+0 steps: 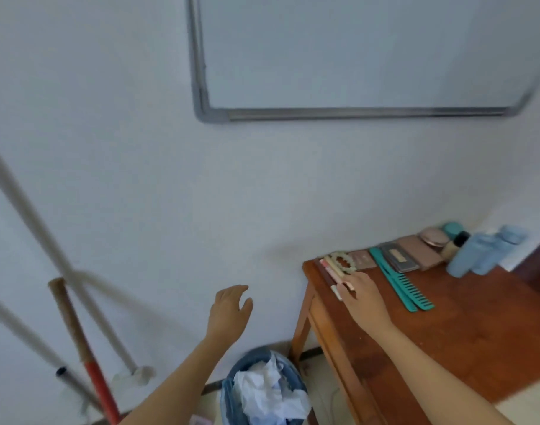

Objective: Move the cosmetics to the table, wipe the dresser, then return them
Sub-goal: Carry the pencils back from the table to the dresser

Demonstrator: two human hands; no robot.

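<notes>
Reddish-brown wood makes up the counter (477, 326), which stands against a white wall. Cosmetics line its far edge. At the left corner lie slim pink sticks (331, 269), side by side, long axes running from the wall toward the person, parallel to the counter's left edge. The right hand (362, 300) reaches over their near ends. Its grip is closed there, with the fingertips (345, 286) curled onto the sticks and pinching them; the thumb is hidden. A pale beaded ring (344, 261) rests across the sticks' far ends.

2 teal combs (400, 283) lie just to the right on the same slant, teeth at the near end. Beyond them sit flat rectangular palettes (399, 257), a round compact (434, 237) and 2 pale blue bottles (480, 254), upright near the wall. The near half of the wood is bare.

The left hand (229, 311) hangs in the air left of the counter, its grip slack, fingers loosely spread, holding nothing. Below it stands a blue bin (229, 394) of crumpled paper.
</notes>
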